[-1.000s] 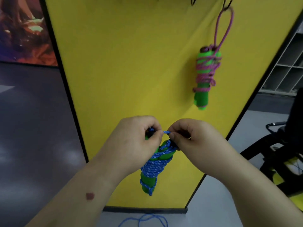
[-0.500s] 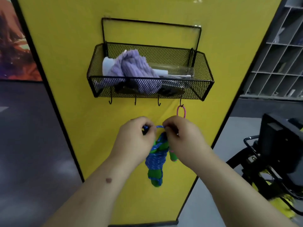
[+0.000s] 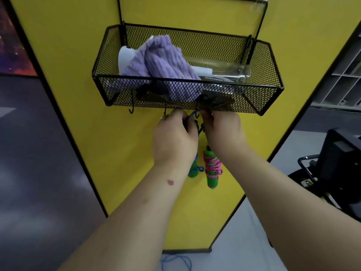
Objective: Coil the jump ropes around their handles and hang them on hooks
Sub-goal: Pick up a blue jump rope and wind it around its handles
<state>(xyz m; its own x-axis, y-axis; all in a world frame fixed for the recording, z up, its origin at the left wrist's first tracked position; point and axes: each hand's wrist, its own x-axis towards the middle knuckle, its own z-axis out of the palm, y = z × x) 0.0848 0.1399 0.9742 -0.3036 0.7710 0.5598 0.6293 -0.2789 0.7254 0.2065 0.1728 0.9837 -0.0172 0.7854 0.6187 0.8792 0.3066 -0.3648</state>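
Note:
A blue jump rope [image 3: 194, 169], coiled around green handles, hangs below my hands against the yellow panel. My left hand [image 3: 174, 137] and my right hand [image 3: 222, 132] both pinch its blue loop [image 3: 193, 114] right at a black hook [image 3: 197, 115] under the mesh basket [image 3: 269, 98]. The loop touches the hook; whether it rests on it is hidden by my fingers. To the right, a pink jump rope [image 3: 212, 169] wound on green handles hangs behind my right wrist; its hook is hidden.
The basket holds a purple cloth [image 3: 162, 61], a white item and a clear bottle [image 3: 224, 70]. A free hook [image 3: 131, 110] sits at the basket's left. Loose blue rope [image 3: 175, 261] lies on the floor. A black chair [image 3: 336, 169] stands right.
Both hands rose with the blue rope from mid-panel up to the hooks under the basket. The view tilted upward and closer, and the pink rope now hangs beside my right wrist.

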